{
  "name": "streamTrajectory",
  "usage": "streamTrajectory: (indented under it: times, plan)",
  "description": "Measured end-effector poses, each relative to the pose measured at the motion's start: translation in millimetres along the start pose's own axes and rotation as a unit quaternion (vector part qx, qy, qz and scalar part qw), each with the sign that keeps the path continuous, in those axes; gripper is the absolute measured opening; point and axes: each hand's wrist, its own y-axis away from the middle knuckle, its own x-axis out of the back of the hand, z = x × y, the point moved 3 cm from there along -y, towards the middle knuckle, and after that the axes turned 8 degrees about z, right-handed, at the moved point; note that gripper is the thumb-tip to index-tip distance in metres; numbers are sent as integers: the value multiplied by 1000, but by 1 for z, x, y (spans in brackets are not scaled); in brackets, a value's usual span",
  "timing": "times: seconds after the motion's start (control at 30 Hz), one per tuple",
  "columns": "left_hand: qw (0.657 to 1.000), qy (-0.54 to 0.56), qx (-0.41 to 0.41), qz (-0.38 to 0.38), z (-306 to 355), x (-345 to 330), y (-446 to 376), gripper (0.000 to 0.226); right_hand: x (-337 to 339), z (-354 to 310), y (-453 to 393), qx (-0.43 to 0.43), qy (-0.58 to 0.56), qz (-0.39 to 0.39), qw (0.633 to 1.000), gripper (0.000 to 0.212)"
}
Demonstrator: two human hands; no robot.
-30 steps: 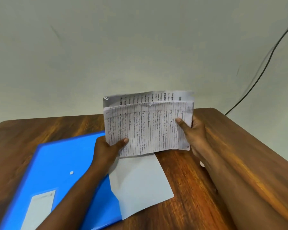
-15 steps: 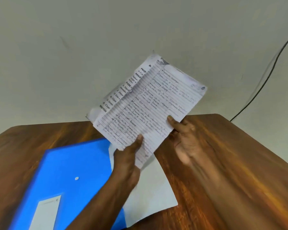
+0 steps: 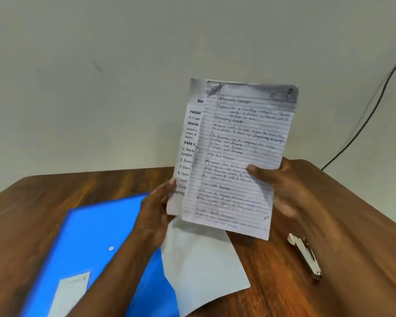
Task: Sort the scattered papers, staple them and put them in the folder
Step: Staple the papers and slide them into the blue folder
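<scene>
Left hand grips the lower left edge of the papers, thumb on the front face and fingers curled behind. Right hand grips the right edge of the same papers, thumb pressed on the front sheet and the remaining fingers behind. Both hands hold the papers upright above the worktop, clear of its surface. The front sheet is lined and handwritten; a printed sheet behind it projects past its left edge.

Folder, blue, lies flat on the worktop below and to the left of the papers. Its pale flap lies folded open on the worktop directly below the papers. A white label sits on the folder's cover.

Stapler lies on the worktop to the lower right of the papers, beside the right forearm. A dark cable runs down the wall to the right of the papers.
</scene>
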Motion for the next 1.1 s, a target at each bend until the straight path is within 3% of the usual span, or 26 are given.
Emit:
streamTrajectory:
  times: [0.03, 0.1, 0.17, 0.23, 0.33, 0.53, 0.63, 0.8, 0.97, 1.1]
  plan:
    - [998, -54, -27, -30, 7, 4, -3, 23, 2, -4, 1, -5, 12, -15, 1000, 39]
    - [984, -144, -60, -85, 15, 9, -6, 49, 3, -5, 1, -21, 39, -41, 998, 40]
    - [977, -163, -47, -130, 17, 8, -5, 72, 2, 1, 0, -36, 67, -57, 996, 48]
    - [974, -171, -58, -134, 16, 2, -1, 77, -3, 8, 0, -46, 76, -62, 994, 53]
    - [970, -195, -125, -76, 13, -7, 1, 69, -15, 18, 5, -23, 70, -27, 997, 49]
    - [931, -259, -255, 40, 20, -19, 6, 13, -28, 22, 12, 84, 55, 59, 993, 23]
    - [917, -247, -307, 63, 12, -23, 9, 10, -27, 31, 9, 95, 61, 91, 989, 19]
    - [921, -285, -247, 100, -27, -4, -3, 20, -23, 79, 2, 41, 116, 109, 986, 26]
    - [922, -278, -253, 89, -14, -5, -7, 27, -23, 77, -3, 56, 111, 100, 987, 26]
    - [928, -286, -212, 107, -32, 3, -8, 20, -24, 94, 4, 15, 112, 96, 989, 24]
